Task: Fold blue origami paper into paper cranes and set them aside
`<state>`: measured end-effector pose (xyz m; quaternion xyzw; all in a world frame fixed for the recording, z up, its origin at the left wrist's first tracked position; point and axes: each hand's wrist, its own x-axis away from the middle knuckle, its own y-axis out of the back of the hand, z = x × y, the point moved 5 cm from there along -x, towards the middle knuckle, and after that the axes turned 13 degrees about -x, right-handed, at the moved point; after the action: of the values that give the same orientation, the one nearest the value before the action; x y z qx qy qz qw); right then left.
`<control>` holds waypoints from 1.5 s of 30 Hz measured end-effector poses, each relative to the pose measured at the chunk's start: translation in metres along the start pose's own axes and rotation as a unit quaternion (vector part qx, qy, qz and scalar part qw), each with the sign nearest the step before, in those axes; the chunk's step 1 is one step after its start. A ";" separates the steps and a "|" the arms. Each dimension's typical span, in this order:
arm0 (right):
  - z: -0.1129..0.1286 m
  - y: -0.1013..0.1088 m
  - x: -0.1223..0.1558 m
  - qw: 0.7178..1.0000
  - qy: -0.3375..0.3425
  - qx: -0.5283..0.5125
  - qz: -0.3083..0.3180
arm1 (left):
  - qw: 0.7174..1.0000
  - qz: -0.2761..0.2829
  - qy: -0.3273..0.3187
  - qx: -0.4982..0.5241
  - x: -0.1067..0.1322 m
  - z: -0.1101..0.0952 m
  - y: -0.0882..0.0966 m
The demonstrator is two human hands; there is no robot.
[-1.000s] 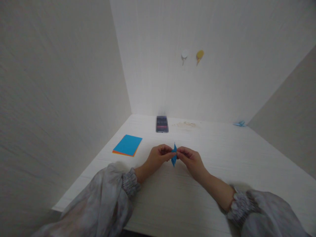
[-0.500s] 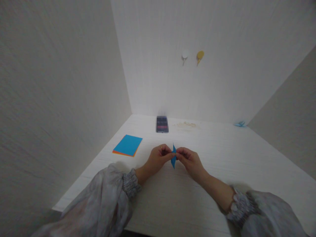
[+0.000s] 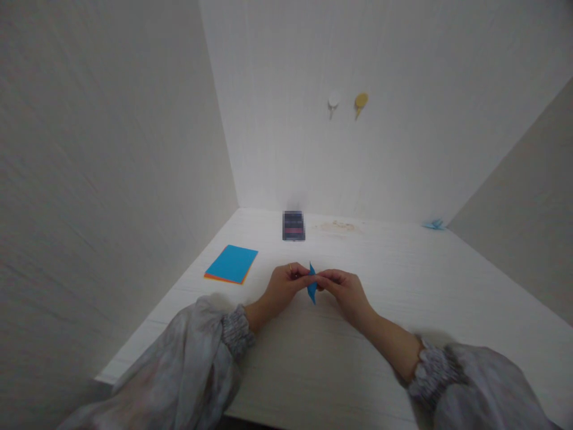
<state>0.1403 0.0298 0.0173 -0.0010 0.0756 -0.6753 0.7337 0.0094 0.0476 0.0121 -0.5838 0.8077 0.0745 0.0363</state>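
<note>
Your left hand (image 3: 289,282) and right hand (image 3: 344,288) pinch the blue paper (image 3: 312,292) between them, over the table (image 3: 403,275). It looks well folded; you can't tell what creases remain. The sheets (image 3: 231,264) at left lie flat, unfolded.

Pretty dim and greyish overall tbh. The tabletop (image 3: 403,263) is brightest toward the far side and goes murky up near, with soft, fuzzy-edged shadows by the sleeves (image 3: 192,352). Left wall (image 3: 111,149) is dark and grainy. Wide lens stretches the edges, the small blue paper (image 3: 312,292) looks soft, and one far dark object (image 3: 293,226) is totally pixelated.
</note>
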 end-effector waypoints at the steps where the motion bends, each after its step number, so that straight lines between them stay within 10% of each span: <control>1: 0.000 0.001 0.000 1.000 0.008 -0.003 0.001 | 1.000 -0.004 0.005 0.002 0.000 0.001 0.000; 13: -0.001 0.002 -0.001 0.996 0.079 -0.030 -0.001 | 0.996 0.029 0.015 -0.080 0.002 0.007 -0.004; 45: 0.001 -0.002 0.000 0.995 0.012 -0.097 -0.021 | 0.984 0.035 0.009 -0.173 0.003 0.007 -0.005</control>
<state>0.1388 0.0297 0.0183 -0.0662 0.1496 -0.6802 0.7145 0.0128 0.0442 0.0048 -0.5533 0.8029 0.2090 -0.0747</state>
